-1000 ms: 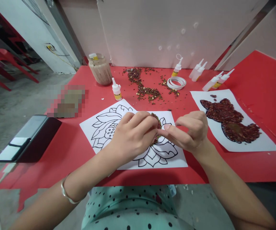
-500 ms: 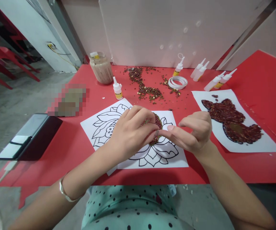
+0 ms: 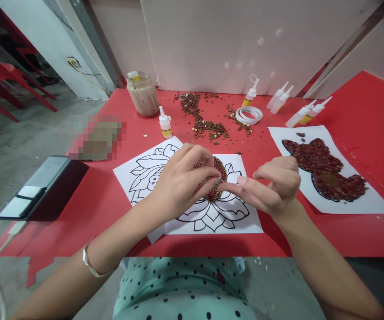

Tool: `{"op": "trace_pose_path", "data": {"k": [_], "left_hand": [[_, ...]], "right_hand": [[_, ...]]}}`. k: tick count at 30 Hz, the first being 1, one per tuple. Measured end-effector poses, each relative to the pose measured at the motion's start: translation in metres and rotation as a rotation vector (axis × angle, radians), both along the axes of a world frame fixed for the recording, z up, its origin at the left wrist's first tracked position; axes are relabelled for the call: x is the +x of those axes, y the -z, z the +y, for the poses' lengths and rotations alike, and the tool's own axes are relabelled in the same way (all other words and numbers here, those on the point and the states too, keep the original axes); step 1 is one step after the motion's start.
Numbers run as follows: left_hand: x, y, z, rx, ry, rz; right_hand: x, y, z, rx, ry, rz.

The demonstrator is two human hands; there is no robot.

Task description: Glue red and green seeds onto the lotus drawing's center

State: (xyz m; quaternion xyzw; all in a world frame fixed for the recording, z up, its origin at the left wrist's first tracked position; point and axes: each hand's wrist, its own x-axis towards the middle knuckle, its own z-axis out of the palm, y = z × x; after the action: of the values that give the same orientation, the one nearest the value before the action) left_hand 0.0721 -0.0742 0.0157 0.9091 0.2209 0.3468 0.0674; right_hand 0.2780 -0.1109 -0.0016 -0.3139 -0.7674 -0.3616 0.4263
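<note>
My left hand [image 3: 181,182] hovers over a flower line drawing [image 3: 213,220], its thumb and forefinger pinched together. Whatever sits in the pinch is too small to make out. My right hand [image 3: 272,184] faces it, forefinger stretched to the left fingertips, the other fingers curled in; the inside of the curl is hidden. Reddish and green beans [image 3: 220,166] fill the flower's round centre, partly behind my left hand. Under the left wrist lies a second flower drawing [image 3: 141,175].
Loose beans [image 3: 208,129] are scattered at the back near a tape roll [image 3: 249,115]. A glass jar [image 3: 142,95], a small glue bottle [image 3: 165,124] and several more bottles [image 3: 300,114] stand around. A finished-looking bean picture [image 3: 328,173] lies right, a propped phone [image 3: 41,189] left.
The whole view has shifted slightly. My right hand has drawn a little to the right, its fingertip still close to the left pinch. The drawings and beans look the same.
</note>
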Motion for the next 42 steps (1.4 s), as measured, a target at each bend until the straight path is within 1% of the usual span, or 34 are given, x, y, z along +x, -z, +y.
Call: {"op": "trace_pose_path", "data": {"k": [8,14,16,19,21,24,26,28,30,34,37,42], "left_hand": [[0.0,0.003,0.002,-0.065,-0.013,0.019],[-0.002,0.0,0.0,-0.196,0.058,-0.007],[-0.003,-0.002,0.0,-0.227,0.056,-0.011],[-0.006,-0.003,0.003,-0.229,0.034,-0.018],[-0.008,-0.003,0.007,-0.207,0.004,-0.022],[-0.013,-0.003,0.016,-0.169,-0.043,-0.025],[-0.017,-0.003,0.022,-0.131,-0.069,-0.01],[-0.022,-0.002,0.027,-0.057,-0.095,0.035],[-0.028,-0.001,0.031,0.048,-0.117,0.1],[-0.041,0.002,0.039,0.22,-0.184,0.198],[-0.049,0.005,0.044,0.293,-0.223,0.244],[-0.057,0.009,0.056,0.385,-0.246,0.284]], "right_hand": [[0.002,0.003,-0.002,0.038,0.039,-0.002],[0.001,0.001,-0.001,0.063,-0.033,0.008],[0.001,0.001,0.001,0.089,-0.054,0.01],[0.003,0.001,0.002,0.107,-0.064,0.019],[0.005,-0.001,0.002,0.07,-0.033,0.037],[0.012,-0.006,0.004,0.034,0.075,0.079],[0.018,-0.007,0.007,0.07,0.135,0.118],[0.024,-0.004,0.012,0.092,0.16,0.159],[0.028,0.001,0.017,0.105,0.165,0.18],[0.031,0.01,0.023,0.055,0.166,0.175],[0.033,0.014,0.026,0.04,0.176,0.173],[0.044,0.022,0.032,-0.009,0.182,0.215]]}}
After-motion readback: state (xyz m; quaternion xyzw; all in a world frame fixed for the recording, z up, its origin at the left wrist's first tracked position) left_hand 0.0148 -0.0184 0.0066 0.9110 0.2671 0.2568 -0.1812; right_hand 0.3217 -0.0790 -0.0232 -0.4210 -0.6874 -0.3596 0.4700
